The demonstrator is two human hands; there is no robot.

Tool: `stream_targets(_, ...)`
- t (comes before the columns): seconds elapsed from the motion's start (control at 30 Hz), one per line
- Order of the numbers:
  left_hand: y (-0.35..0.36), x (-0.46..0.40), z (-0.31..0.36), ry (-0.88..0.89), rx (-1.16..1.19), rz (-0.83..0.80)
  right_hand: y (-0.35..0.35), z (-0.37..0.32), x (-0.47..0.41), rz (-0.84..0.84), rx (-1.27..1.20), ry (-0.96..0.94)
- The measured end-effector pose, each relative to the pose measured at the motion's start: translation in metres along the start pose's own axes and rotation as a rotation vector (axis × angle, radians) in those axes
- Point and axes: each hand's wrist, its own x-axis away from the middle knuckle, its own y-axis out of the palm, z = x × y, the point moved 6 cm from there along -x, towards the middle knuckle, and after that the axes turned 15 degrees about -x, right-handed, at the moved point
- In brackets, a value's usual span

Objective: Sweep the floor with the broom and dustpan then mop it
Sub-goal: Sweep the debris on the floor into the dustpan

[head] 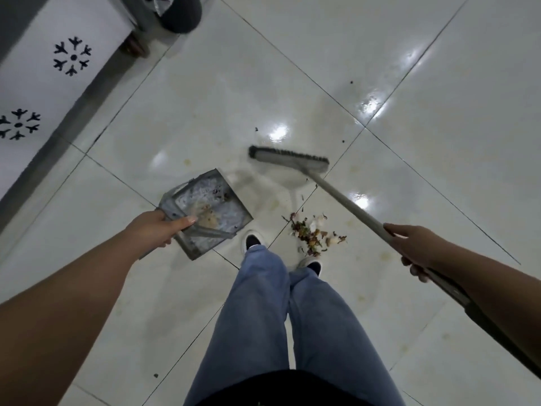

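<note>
At frame left, the left hand grips the dustpan. At right, the right hand holds the broom handle; a debris pile lies at centre on the floor.

Glossy white floor tiles w/ dark grout lines run diagonally under me, ceiling lights glaring off them. My blue jeans & dark shoes w/ white soles sit bottom centre. Top left: white panel w/ black snowflake-like cutouts, grey strip along its edge. Beyond it a dark bin, prob. w/ a plastic liner; too cropped to be sure.
</note>
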Motion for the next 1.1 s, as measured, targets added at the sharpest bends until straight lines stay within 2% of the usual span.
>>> stream_targets(0.1,0.003,-0.004,0.011,0.035,-0.074,0.007,-0.007,-0.02,-0.001,0.03,-0.011,-0.118)
stream_targets(0.2,0.007,-0.005,0.025,0.069,-0.112,0.008,-0.004,-0.064,-0.03,0.087,0.098,-0.247)
stream_targets(0.27,0.01,-0.004,0.034,0.082,-0.153,0.026,0.001,-0.098,-0.058,0.112,0.131,-0.259)
stream_targets(0.37,0.014,-0.001,0.042,0.076,-0.244,0.051,0.021,-0.122,-0.089,0.057,0.158,-0.194)
stream_targets(0.47,0.009,0.003,0.044,0.075,-0.242,0.083,0.038,-0.096,-0.092,0.019,0.251,-0.134)
stream_targets(0.57,0.002,0.008,0.038,0.082,-0.218,0.094,0.034,-0.031,-0.074,-0.042,0.423,-0.092)
stream_targets(0.63,0.0,0.011,0.035,0.089,-0.249,0.092,0.017,0.006,-0.06,-0.063,0.447,-0.043)
stream_targets(0.83,0.01,0.011,0.025,0.081,-0.363,0.058,-0.03,0.046,-0.009,0.028,0.136,-0.01)
stream_targets(0.93,0.016,0.007,0.018,0.055,-0.385,0.026,-0.03,0.033,-0.005,0.073,-0.008,-0.047)
stream_targets(1.1,0.022,0.008,0.023,0.091,-0.397,0.023,-0.023,-0.011,-0.057,0.173,-0.32,-0.059)
